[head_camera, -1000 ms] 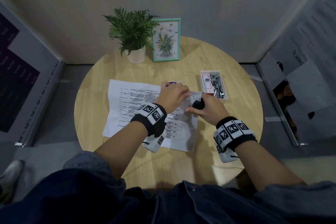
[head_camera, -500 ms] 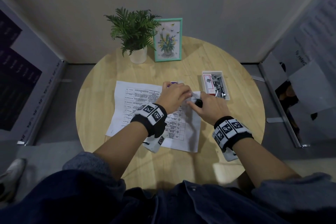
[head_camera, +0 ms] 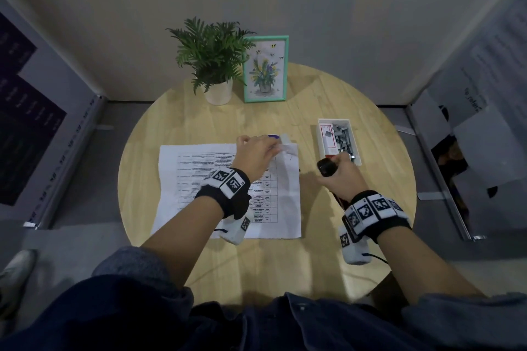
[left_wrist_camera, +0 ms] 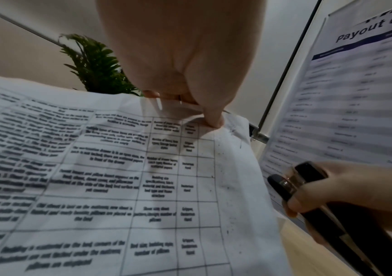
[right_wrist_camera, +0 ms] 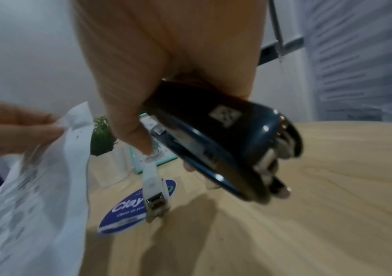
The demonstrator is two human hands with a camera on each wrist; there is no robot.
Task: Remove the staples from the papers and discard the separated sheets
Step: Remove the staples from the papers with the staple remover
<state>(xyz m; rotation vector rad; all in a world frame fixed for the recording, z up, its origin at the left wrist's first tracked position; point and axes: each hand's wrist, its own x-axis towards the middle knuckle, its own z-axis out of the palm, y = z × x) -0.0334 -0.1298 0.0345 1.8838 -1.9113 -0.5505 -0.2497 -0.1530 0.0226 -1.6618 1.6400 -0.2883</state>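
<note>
The left hand (head_camera: 254,157) is hiding the papers' (head_camera: 199,191) two-o'clock corner; any staple there is staying too small to tell.

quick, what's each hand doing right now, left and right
Left hand: pinching the top right corner of the papers, lifting it slightly.
Right hand: gripping the dark stapler, off to the papers' right.

Round table (head_camera: 342,251): papers (head_camera: 199,179), plant (head_camera: 212,65), frame (head_camera: 265,68)
</note>
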